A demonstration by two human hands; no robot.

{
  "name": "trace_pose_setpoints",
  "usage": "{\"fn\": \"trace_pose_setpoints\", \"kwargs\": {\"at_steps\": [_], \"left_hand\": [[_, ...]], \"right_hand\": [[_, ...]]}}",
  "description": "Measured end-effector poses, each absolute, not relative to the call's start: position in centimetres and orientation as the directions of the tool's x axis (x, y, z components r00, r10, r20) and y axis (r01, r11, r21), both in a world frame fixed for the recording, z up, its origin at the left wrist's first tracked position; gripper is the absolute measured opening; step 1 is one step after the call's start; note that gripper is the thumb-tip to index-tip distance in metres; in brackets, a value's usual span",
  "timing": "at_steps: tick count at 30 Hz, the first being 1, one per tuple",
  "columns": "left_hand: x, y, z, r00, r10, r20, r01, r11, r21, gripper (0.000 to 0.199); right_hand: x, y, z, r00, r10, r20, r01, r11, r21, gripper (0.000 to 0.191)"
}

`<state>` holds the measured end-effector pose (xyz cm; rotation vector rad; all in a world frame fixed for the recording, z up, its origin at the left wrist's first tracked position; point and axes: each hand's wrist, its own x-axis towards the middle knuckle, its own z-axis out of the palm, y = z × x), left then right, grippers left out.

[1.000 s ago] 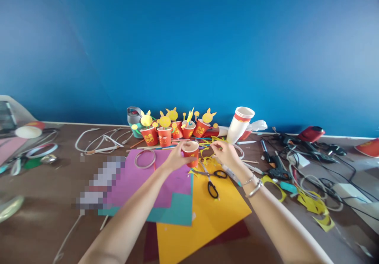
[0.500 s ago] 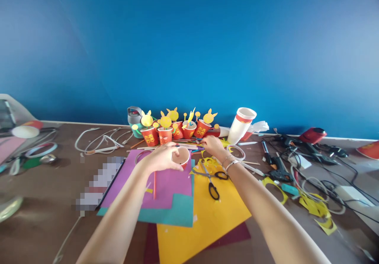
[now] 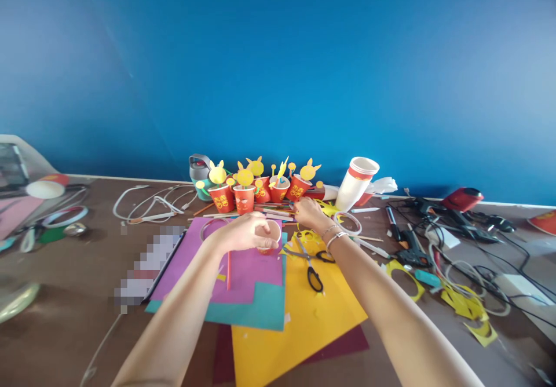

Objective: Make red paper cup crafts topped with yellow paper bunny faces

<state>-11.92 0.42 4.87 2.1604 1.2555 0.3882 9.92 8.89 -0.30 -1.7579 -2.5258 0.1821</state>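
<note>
My left hand point(image 3: 247, 232) is closed round a red paper cup point(image 3: 272, 233), its thumb across the near side. The cup is just over the purple paper point(image 3: 178, 271), its pale inside facing me. My right hand point(image 3: 309, 213) is curled down at the heap of coloured pencils point(image 3: 280, 208), beside the cups at the back. Its fingertips are hidden, so I cannot make out what they pinch. Several red cups point(image 3: 221, 199) with yellow rabbit-eared paper figures point(image 3: 245, 177) stand behind both hands. Between my forearms, black-handled scissors point(image 3: 313, 277) lie on yellow paper point(image 3: 299, 329).
A tall stack of white cups point(image 3: 355, 185) leans at the back right. A glue gun point(image 3: 410, 248), cables and yellow paper scraps point(image 3: 464, 306) lie to the right. White cable point(image 3: 152, 207) and a tape roll point(image 3: 65, 217) are on the left. A blue wall point(image 3: 278, 74) rises behind.
My left fingers have closed further over the cup, and its opening shows at a different angle. My right hand has shifted slightly at the pencils. The view has moved a little.
</note>
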Motion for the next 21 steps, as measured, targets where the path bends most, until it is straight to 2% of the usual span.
{"fn": "trace_pose_setpoints", "kwargs": {"at_steps": [3, 6, 8, 10, 14, 16, 18, 21], "left_hand": [[-11.5, 0.7, 5.0, 0.508, 0.858, 0.078, 0.596, -0.415, 0.687, 0.032], [-11.1, 1.3, 4.5, 0.304, 0.924, 0.234, 0.559, -0.371, 0.741, 0.033], [-10.8, 1.7, 3.9, 0.135, 0.95, 0.281, 0.5, -0.31, 0.808, 0.033], [-10.3, 2.0, 3.2, 0.024, 0.964, 0.266, 0.396, -0.254, 0.882, 0.035], [-9.2, 2.0, 2.6, 0.023, 0.988, 0.151, 0.19, -0.153, 0.97, 0.042], [-9.0, 1.9, 2.7, -0.014, 0.992, 0.122, 0.128, -0.12, 0.985, 0.04], [-9.2, 1.9, 3.0, -0.098, 0.986, 0.132, 0.104, -0.122, 0.987, 0.039], [-9.8, 2.0, 3.4, -0.2, 0.964, 0.173, 0.093, -0.157, 0.983, 0.041]], "right_hand": [[10.3, 8.9, -0.3, -0.365, 0.93, 0.028, 0.914, 0.364, -0.176, 0.024], [11.2, 8.8, 0.2, -0.373, 0.922, 0.107, 0.888, 0.388, -0.249, 0.017], [11.5, 8.4, 0.8, -0.378, 0.912, 0.157, 0.864, 0.408, -0.294, 0.016], [11.5, 7.7, 1.4, -0.419, 0.885, 0.203, 0.812, 0.465, -0.353, 0.014], [10.8, 5.9, 2.2, -0.549, 0.752, 0.365, 0.563, 0.655, -0.503, 0.006], [10.6, 5.7, 2.4, -0.567, 0.739, 0.364, 0.518, 0.664, -0.54, 0.011], [10.6, 6.2, 2.4, -0.546, 0.799, 0.252, 0.634, 0.591, -0.5, 0.024], [10.7, 7.9, 2.3, -0.442, 0.893, 0.089, 0.85, 0.448, -0.275, 0.034]]}}
